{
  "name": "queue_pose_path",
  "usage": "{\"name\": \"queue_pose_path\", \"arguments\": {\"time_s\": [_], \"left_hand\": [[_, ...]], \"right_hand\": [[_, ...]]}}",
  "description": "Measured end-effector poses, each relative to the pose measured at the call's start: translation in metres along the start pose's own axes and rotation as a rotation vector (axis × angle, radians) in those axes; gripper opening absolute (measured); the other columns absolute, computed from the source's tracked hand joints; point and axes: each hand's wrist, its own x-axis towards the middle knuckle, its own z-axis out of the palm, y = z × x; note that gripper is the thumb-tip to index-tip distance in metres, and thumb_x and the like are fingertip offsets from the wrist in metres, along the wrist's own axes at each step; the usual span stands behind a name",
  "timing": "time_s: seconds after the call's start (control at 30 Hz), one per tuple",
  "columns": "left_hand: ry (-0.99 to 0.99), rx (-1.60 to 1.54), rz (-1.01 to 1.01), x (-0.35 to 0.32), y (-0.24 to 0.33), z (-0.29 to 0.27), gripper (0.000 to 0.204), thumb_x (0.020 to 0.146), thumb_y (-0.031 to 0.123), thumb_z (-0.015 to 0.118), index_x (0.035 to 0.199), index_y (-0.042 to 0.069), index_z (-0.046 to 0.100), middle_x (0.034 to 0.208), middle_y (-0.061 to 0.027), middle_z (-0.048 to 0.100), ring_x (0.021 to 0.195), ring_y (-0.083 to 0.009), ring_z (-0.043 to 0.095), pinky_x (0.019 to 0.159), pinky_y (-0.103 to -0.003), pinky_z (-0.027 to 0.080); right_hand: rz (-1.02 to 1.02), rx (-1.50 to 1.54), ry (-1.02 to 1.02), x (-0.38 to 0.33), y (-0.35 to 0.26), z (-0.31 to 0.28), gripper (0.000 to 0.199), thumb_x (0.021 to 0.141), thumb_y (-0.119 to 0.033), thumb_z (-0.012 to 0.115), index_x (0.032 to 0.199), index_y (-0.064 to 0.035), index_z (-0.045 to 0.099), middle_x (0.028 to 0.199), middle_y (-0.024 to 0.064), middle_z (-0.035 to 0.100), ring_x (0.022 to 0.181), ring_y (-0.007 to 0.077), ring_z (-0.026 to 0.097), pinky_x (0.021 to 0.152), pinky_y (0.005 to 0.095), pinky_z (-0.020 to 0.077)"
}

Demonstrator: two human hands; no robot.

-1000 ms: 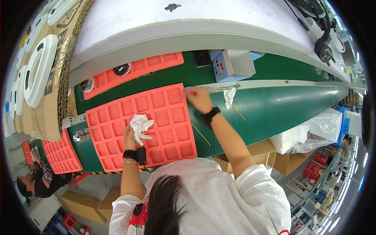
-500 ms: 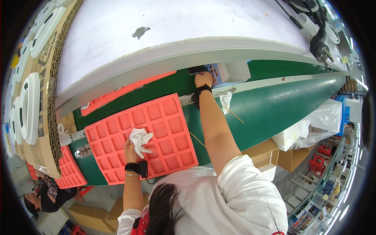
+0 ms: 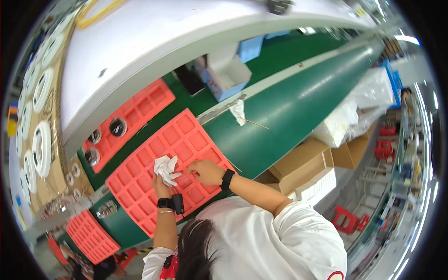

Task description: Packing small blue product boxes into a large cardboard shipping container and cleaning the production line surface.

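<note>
A red moulded tray (image 3: 140,182) with many square pockets lies on the green belt in front of me. My left hand (image 3: 162,182) grips a crumpled white cloth (image 3: 165,169) over the tray's middle pockets. My right hand (image 3: 206,171), with a black wristband, rests with curled fingers on the tray's near right pockets, right beside the cloth. Whether it pinches something small is hidden.
A second red tray (image 3: 140,112) holding dark round parts (image 3: 117,127) lies farther back under a white shelf (image 3: 154,42). A blue and white open box (image 3: 226,77) and a white rag with a stick (image 3: 239,112) sit beyond. Cardboard boxes (image 3: 303,168) stand at right; white rings (image 3: 41,147) at left.
My right hand came back from the blue box at the far side of the belt and now rests on the tray beside the cloth. The view also swung right.
</note>
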Motion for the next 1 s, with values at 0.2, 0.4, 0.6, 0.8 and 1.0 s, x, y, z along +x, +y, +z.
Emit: {"name": "queue_pose_path", "arguments": {"time_s": [0.2,0.4,0.6,0.8,1.0], "left_hand": [[-0.009,0.240,-0.003,-0.007,0.014,0.011,0.039,0.100,0.022,0.053,0.133,-0.001,0.055,0.124,-0.0131,0.064,0.106,-0.0250,0.066,0.088,-0.037,0.054],[0.312,0.432,0.145,-0.044,0.011,0.043,0.035,0.101,0.020,0.052,0.129,-0.002,0.054,0.121,-0.0132,0.064,0.098,-0.0243,0.066,0.079,-0.032,0.055],[0.558,0.627,0.273,-0.101,-0.019,0.118,0.031,0.100,0.017,0.052,0.125,-0.001,0.054,0.113,-0.0101,0.064,0.095,-0.0204,0.064,0.077,-0.031,0.052],[0.583,0.673,0.263,-0.142,-0.038,0.191,0.028,0.099,0.014,0.053,0.123,-0.001,0.055,0.108,-0.0076,0.064,0.093,-0.0166,0.061,0.078,-0.030,0.049],[0.510,0.770,0.215,-0.158,-0.045,0.228,0.027,0.098,0.012,0.053,0.122,-0.001,0.055,0.109,-0.0074,0.064,0.096,-0.0162,0.061,0.081,-0.031,0.049]], "right_hand": [[0.229,-0.133,0.334,-0.036,0.029,-0.119,0.015,0.087,-0.014,0.066,0.082,-0.0007,0.069,0.075,0.0167,0.066,0.070,0.0288,0.066,0.065,0.0390,0.0515],[0.448,-0.193,0.898,-0.005,0.177,-0.331,0.016,0.085,-0.018,0.067,0.086,-0.0029,0.072,0.082,0.0168,0.071,0.076,0.0300,0.069,0.069,0.0389,0.0537],[0.244,-0.364,0.644,0.102,0.231,-0.416,0.015,0.081,-0.016,0.067,0.092,-0.0073,0.072,0.088,0.0166,0.071,0.087,0.0364,0.069,0.078,0.0452,0.0553],[0.266,-0.398,0.451,0.166,0.255,-0.400,0.015,0.081,-0.012,0.063,0.093,-0.0096,0.073,0.105,0.0175,0.071,0.095,0.0367,0.069,0.084,0.0462,0.0565],[0.485,-0.445,0.323,0.191,0.269,-0.398,0.016,0.079,-0.014,0.066,0.093,-0.0092,0.071,0.107,0.0167,0.070,0.096,0.0357,0.068,0.086,0.0461,0.0555]]}}
